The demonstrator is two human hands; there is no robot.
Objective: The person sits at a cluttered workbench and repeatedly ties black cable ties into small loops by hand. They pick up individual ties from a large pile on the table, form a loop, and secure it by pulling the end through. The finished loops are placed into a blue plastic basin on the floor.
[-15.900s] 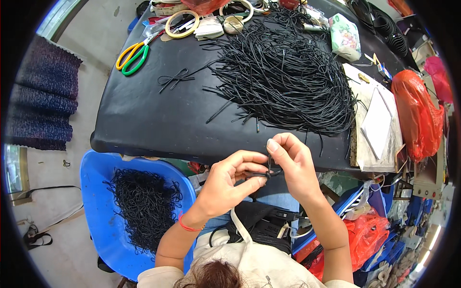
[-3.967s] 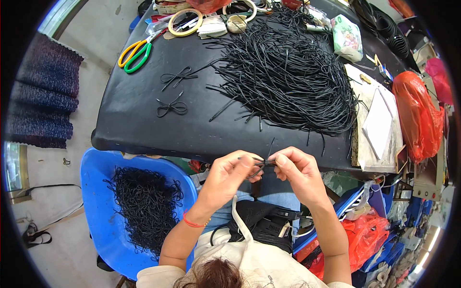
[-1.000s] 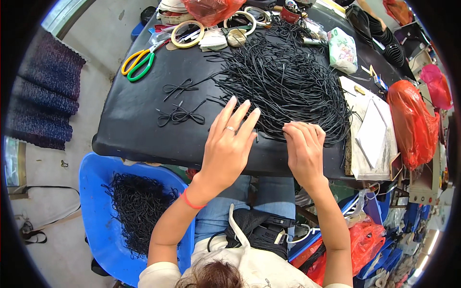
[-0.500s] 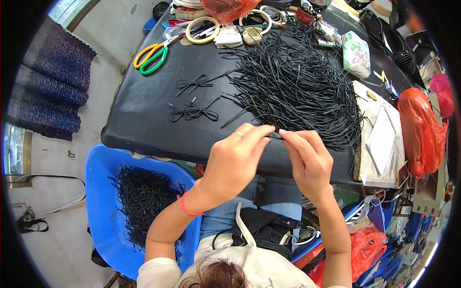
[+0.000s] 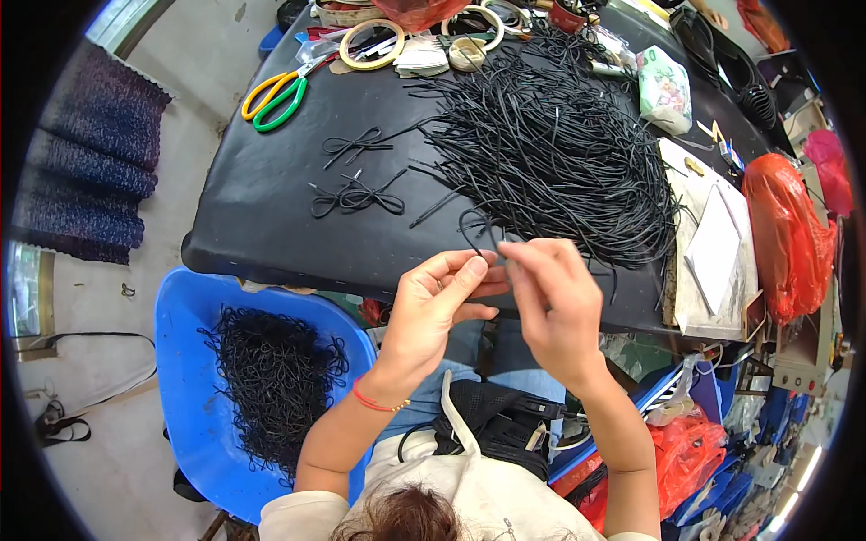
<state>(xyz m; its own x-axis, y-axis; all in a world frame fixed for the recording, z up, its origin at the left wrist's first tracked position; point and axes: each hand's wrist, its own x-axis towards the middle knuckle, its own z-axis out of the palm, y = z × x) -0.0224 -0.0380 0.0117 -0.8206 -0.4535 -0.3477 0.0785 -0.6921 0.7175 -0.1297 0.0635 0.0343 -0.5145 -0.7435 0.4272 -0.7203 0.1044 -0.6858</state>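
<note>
The person sits at a black surface point(image 5: 271, 225), and everything is easiest to place from the big heap of black cords point(image 5: 550, 153) lying across its middle. Just at the near edge of that heap, the left hand point(image 5: 437, 307) and the right hand point(image 5: 555, 302) are raised close together, fingertips almost meeting, and both pinch one thin black cord point(image 5: 478, 225) that loops up from between them toward the heap. Neither hand is open; each is closed lightly on that one cord.

To the left of the heap, on bare surface, lie two finished little bows point(image 5: 356, 194), one nearer the person and one farther, point(image 5: 356, 144), apart from each other. Beyond those, toward the far left corner, are yellow and green scissors point(image 5: 275, 95), and behind the heap a roll of tape point(image 5: 372, 43).

Down off the surface, left of the person's knees and well away from the heap, a blue tub point(image 5: 185, 379) holds a dark mass of cords point(image 5: 271, 379); I cannot tell whether those are tied.

Judging by the amounts, only a little is done on the surface: two bows against a heap that looks barely reduced, with the cord in hand not yet shaped into a bow.
</note>
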